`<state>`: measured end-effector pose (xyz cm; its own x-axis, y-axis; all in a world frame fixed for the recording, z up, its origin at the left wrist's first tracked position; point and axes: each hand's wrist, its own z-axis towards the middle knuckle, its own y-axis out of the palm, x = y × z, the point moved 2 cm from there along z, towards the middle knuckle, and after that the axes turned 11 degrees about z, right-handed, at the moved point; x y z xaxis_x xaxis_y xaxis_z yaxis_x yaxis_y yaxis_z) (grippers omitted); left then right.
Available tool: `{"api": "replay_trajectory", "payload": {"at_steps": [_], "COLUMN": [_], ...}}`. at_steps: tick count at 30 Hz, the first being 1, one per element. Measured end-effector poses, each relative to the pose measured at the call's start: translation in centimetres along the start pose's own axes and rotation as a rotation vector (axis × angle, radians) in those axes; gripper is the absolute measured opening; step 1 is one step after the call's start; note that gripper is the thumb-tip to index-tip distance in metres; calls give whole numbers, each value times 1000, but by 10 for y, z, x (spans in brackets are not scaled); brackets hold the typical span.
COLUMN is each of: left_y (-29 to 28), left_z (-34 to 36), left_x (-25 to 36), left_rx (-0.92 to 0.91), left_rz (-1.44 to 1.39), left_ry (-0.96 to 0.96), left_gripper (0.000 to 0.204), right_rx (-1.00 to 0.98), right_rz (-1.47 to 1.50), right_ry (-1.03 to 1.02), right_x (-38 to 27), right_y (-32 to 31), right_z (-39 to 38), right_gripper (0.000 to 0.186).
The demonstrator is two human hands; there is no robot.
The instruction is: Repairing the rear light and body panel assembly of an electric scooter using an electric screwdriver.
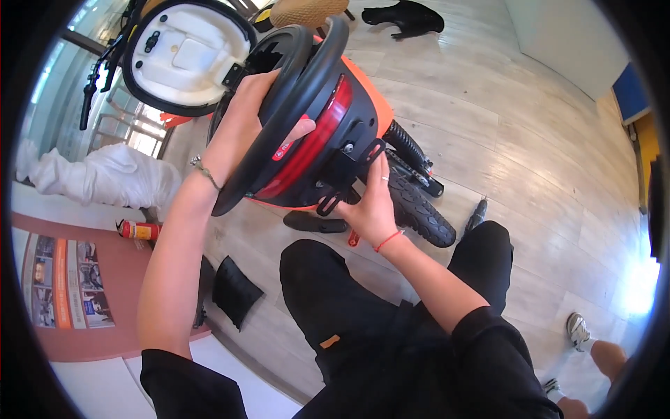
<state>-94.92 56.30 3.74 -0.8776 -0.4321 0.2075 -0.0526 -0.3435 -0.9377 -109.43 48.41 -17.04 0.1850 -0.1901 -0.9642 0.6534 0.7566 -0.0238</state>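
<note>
An orange-and-black scooter's rear (370, 98) fills the upper middle, with a red tail light (331, 115) and a curved black rail (321, 66). My left hand (241, 119) wraps round the rail beside the raised seat lid (188, 56), which shows its white underside; some fingers are hidden. My right hand (366, 206) grips a black bracket (352, 167) below the light, index finger up along its right end and thumb at its left. The rear tyre (426, 213) and spring shock (405, 146) lie just right of that hand.
Floor around holds black panels (405, 17), a black cushion (234, 290), a wicker stool (303, 10) and a fire extinguisher (139, 230). A display board (70, 279) and white cloth (105, 174) are left. Another person's legs (607, 359) show at lower right.
</note>
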Motion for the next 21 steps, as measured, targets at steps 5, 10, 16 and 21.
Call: {"api": "replay_trajectory", "payload": {"at_steps": [5, 10, 16, 21], "left_y": [1, 2, 2, 0], "left_z": [-3, -5, -9, -5], "left_x": [-6, -5, 3, 3], "left_rx": [5, -63, -103, -124], "left_rz": [-47, -125, -180, -91], "left_ry": [20, -23, -144, -145], "left_gripper": [73, 64, 50, 48], "right_rx": [-74, -37, -195, -250], "right_rz": [330, 687, 1018, 1144], "right_ry": [167, 348, 471, 464], "right_x": [6, 26, 24, 27], "right_y": [13, 15, 4, 1], "right_z": [-27, -11, -6, -4], "right_gripper": [75, 51, 53, 51]}}
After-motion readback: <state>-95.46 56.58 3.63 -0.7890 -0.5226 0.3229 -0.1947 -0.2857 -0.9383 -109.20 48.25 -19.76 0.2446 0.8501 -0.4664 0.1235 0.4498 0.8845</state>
